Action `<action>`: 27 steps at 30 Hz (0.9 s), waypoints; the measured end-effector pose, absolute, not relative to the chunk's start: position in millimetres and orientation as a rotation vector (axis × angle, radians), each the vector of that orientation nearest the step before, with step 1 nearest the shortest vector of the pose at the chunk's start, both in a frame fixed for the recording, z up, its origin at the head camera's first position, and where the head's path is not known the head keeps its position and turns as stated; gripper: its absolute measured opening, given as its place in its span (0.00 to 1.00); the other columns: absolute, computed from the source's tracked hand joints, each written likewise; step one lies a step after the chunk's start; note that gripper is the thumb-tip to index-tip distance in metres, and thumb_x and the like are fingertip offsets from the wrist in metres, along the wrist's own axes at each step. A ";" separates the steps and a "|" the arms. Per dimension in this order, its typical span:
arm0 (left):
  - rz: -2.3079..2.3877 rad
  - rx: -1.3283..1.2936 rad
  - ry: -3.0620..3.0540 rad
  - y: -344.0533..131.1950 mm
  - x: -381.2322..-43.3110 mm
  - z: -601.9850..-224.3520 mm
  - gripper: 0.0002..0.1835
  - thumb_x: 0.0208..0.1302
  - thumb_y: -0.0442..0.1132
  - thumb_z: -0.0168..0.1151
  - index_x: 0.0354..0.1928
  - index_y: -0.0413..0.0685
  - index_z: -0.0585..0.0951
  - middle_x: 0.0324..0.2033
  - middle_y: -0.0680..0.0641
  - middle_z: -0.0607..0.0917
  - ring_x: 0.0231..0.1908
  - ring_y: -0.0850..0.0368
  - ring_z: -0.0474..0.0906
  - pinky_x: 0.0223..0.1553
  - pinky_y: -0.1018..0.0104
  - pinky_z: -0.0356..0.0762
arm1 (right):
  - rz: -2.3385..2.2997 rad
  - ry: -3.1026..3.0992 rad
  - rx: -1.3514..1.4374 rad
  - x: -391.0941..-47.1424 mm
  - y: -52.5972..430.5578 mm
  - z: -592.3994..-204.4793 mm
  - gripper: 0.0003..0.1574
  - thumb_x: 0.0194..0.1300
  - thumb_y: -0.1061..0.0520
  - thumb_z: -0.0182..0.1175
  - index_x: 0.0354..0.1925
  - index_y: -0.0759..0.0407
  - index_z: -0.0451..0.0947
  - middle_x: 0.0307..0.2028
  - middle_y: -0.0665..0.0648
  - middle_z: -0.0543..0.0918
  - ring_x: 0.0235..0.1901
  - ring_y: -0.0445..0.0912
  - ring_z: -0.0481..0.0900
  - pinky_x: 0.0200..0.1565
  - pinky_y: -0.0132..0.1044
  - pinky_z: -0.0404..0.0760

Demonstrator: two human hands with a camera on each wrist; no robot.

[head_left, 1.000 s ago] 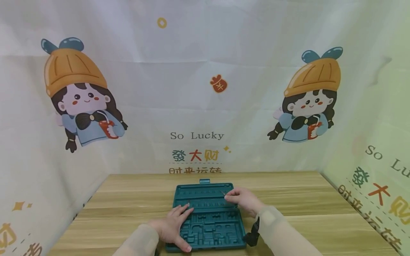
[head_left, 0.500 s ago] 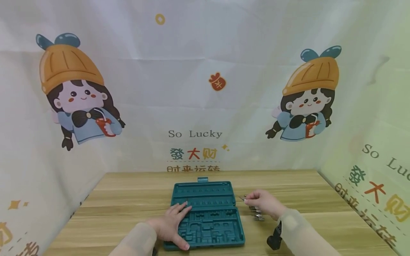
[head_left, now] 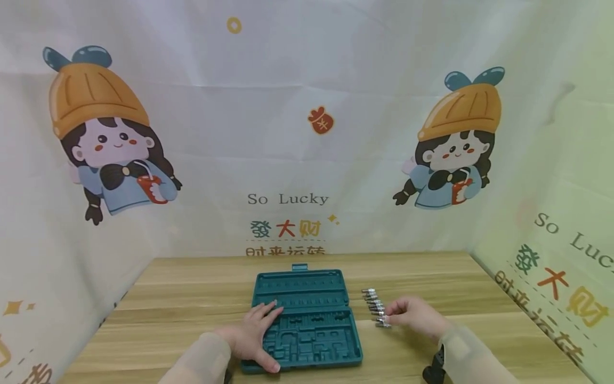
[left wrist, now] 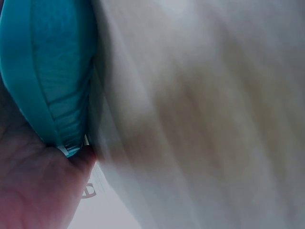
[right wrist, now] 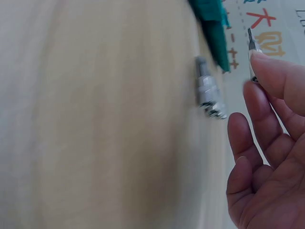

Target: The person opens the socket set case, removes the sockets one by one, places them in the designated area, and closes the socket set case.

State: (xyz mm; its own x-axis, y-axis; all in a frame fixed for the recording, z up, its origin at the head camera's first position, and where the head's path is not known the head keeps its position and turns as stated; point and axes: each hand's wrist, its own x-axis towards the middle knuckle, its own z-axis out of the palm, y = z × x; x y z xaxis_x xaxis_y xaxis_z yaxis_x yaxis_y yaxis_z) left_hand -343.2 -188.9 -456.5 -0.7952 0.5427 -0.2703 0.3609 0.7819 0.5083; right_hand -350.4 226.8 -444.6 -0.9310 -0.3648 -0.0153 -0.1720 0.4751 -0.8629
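A dark teal tool case (head_left: 299, 290) lies unfolded on the wooden table, its moulded slots facing up. My left hand (head_left: 251, 337) rests with spread fingers on the case's left side; in the left wrist view its thumb is at the edge of the teal case (left wrist: 62, 71). To the right of the case lies a column of silver bit sockets (head_left: 372, 303). At the near end of that column is my right hand (head_left: 412, 316). The right wrist view shows it pinching one bit socket (right wrist: 252, 47) between thumb and fingertip, the narrow bit pointing away from the palm.
The wooden table (head_left: 182, 298) extends to both sides of the case. Behind and beside it hangs a pale printed cloth (head_left: 288, 133). A latch (head_left: 299, 266) juts from the case's far edge. A dark wrist camera (head_left: 434, 368) hangs beneath the right sleeve.
My right hand has moved from over the lid's right part to the right and nearer, down to the near end of the bit sockets. My left hand has stayed on the case.
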 end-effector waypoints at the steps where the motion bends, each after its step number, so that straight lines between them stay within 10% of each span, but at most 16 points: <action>1: 0.619 0.682 2.567 -189.6 -343.9 -457.2 0.60 0.43 0.70 0.70 0.76 0.60 0.51 0.75 0.47 0.46 0.72 0.38 0.38 0.61 0.30 0.52 | -1.436 2.520 -0.479 -350.2 228.4 -447.2 0.11 0.59 0.60 0.67 0.36 0.68 0.81 0.34 0.52 0.82 0.37 0.46 0.74 0.42 0.40 0.71; 27: 0.598 0.658 2.575 -186.2 -340.8 -453.3 0.62 0.41 0.71 0.70 0.76 0.60 0.51 0.75 0.48 0.46 0.73 0.39 0.38 0.61 0.30 0.50 | -1.338 2.599 -0.446 -340.2 231.2 -461.0 0.08 0.53 0.65 0.70 0.31 0.67 0.80 0.30 0.51 0.81 0.32 0.45 0.73 0.37 0.39 0.71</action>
State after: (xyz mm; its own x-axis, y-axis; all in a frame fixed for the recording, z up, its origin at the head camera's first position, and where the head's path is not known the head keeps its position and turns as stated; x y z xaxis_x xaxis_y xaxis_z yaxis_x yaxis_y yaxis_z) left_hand -340.8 -186.2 -453.3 -0.8024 0.5261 -0.2816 0.3481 0.7960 0.4952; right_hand -340.2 231.2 -461.0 -0.9379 -0.3459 -0.0260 -0.1798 0.5488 -0.8164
